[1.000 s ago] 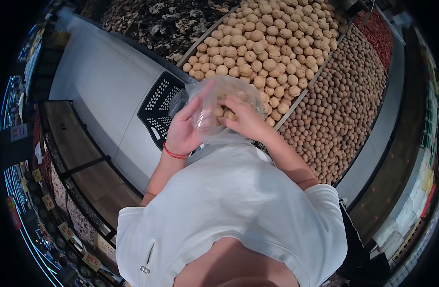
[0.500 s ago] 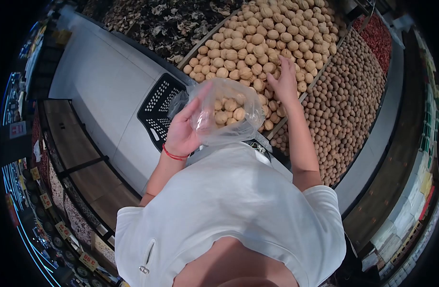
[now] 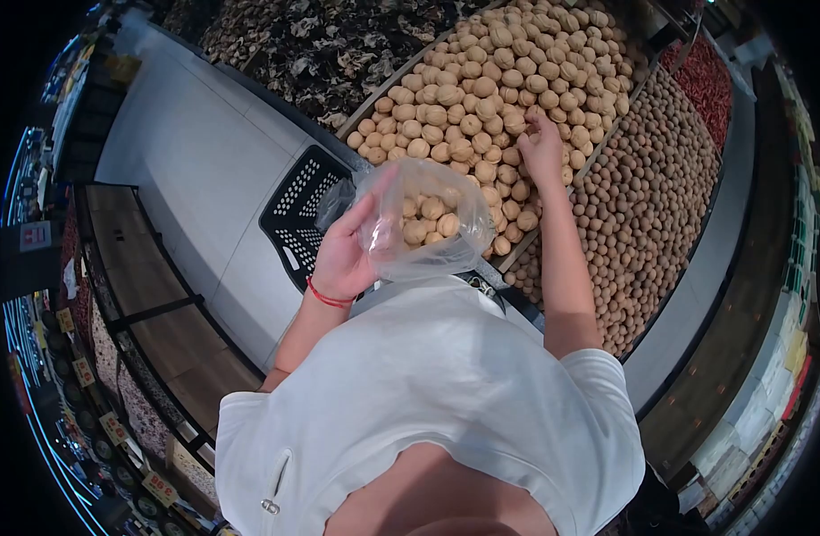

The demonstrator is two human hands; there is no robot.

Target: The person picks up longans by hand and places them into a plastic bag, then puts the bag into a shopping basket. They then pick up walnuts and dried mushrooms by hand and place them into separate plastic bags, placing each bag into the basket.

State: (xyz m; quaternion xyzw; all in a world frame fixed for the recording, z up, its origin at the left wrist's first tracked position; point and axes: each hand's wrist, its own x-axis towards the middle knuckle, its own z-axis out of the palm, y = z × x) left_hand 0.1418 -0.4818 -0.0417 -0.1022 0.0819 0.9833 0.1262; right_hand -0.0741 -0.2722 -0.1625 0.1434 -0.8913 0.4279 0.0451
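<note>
A clear plastic bag (image 3: 471, 221) with several walnuts (image 3: 425, 217) inside hangs in front of my chest, its mouth spread. My left hand (image 3: 346, 248), a red cord round its wrist, is closed on the bag's left side, partly seen through the plastic. Beyond the bag lies a sloping heap of pale walnuts (image 3: 481, 87). At the heap's right part, my right hand (image 3: 543, 150) touches or nearly touches the nuts, thumb and fingers curled together; what they hold, if anything, is hidden.
A black perforated basket (image 3: 294, 201) stands left of the bag. Smaller brown nuts (image 3: 642, 188) fill the bin on the right, with red dried goods (image 3: 698, 82) behind. Dark dried pieces (image 3: 338, 55) lie beyond at the upper left. A wooden-topped shelf (image 3: 160, 313) runs along the left.
My right hand's spread fingers have drawn together over the walnuts, and the hand sits slightly lower and further right. My left hand and the bag have barely moved.
</note>
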